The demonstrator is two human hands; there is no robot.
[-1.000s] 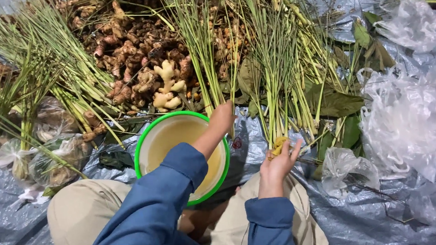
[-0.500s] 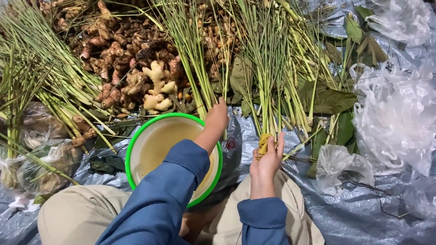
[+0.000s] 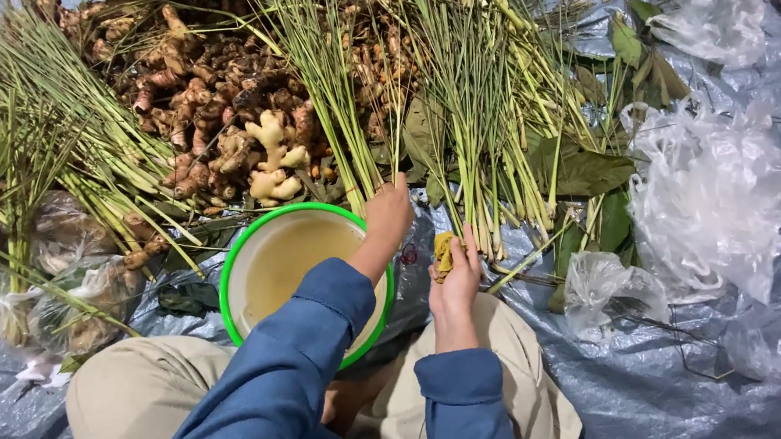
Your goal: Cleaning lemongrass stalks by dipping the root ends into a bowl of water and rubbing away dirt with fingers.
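Around the green-rimmed bowl (image 3: pixel 270 267) things are crowding in: a heap of brown roots (image 3: pixel 212 89) is lying just beyond its far rim, with a pale ginger piece (image 3: pixel 270 157) sitting at the heap's near edge. Long lemongrass bundles (image 3: pixel 86 162) are fanning out to the bowl's left, and more green stalks (image 3: pixel 483 118) are spreading to its far right, over broad dark leaves (image 3: pixel 577 171). Crumpled clear plastic bags (image 3: pixel 717 190) are lying well to the right of the bowl on the grey tarp (image 3: pixel 663 407).

The left hand (image 3: pixel 389 215) is reaching across the bowl's far right rim, fingers curled around the cut ends of a lemongrass bunch (image 3: pixel 342 112) that is standing up and away from the bowl. The right hand (image 3: pixel 458 279) is hovering just right of the bowl, pinching a small yellow band-like piece (image 3: pixel 443 248) at its fingertips. The blue sleeve (image 3: pixel 297 347) is covering part of the bowl's pale, yellowish inside.
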